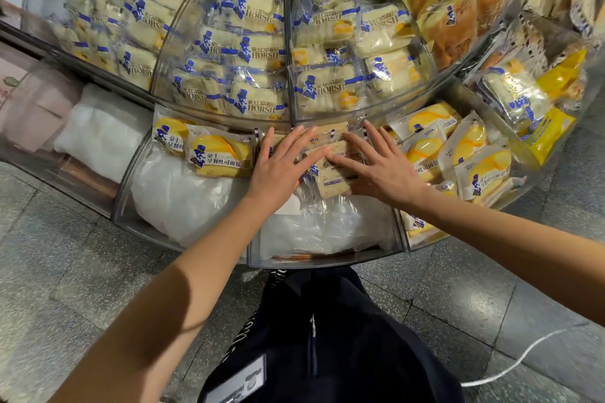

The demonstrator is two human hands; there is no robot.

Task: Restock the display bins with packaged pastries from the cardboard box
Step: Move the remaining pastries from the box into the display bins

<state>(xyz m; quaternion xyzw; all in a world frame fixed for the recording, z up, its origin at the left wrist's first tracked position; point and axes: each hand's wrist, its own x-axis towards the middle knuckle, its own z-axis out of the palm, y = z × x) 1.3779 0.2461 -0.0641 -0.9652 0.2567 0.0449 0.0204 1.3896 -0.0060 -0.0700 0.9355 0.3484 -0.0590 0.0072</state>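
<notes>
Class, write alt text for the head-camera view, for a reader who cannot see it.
The left hand and right hand press flat, fingers straight, on tan packaged pastries at the back of a clear display bin lined with white plastic. Neighbouring bins hold yellow-labelled packets; those above hold blue-and-white packets.

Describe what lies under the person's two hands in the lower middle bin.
Flat under the left hand and right hand lie brown packaged pastries, resting on crumpled white plastic in the clear bin. The palms cover how many packets there are.
</notes>
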